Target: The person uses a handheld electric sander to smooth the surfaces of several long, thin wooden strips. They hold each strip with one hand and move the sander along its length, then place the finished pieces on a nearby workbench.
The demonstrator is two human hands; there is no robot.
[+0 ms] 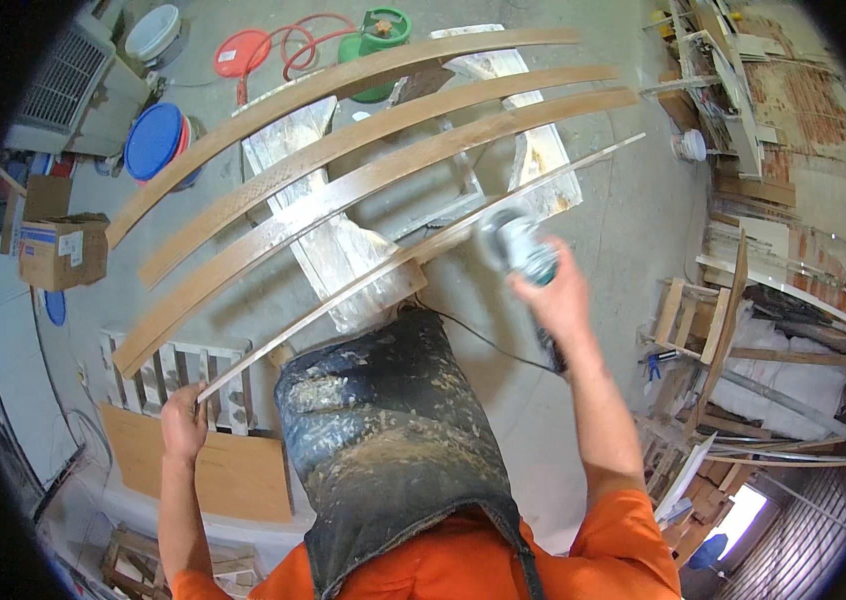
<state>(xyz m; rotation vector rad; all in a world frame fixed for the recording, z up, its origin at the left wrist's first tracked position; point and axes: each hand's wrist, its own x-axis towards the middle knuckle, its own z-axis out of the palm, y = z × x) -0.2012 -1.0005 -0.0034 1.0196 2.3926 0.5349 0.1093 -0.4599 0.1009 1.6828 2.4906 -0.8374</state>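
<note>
My left hand [184,425] is closed around the near left end of a long, thin wooden strip [343,303], which is turned with its narrow edge up. The strip slants away to the far right across paint-smeared white supports [549,140]. In my right hand [560,298] is a teal and black angle grinder [531,256]. Its round head is smeared by motion and sits right beside the strip's edge; I cannot tell if they touch. Beyond the strip, several curved wooden boards [343,192] lie side by side on the same supports.
A dark cord [488,345] trails near my stained apron [383,420]. Far left are a blue-lidded bucket [154,142], a cardboard box [65,250] and a grey heater-like unit [61,80]. A green gas cylinder [383,30] with a red hose stands at the back. Scrap wood [773,270] is piled on the right.
</note>
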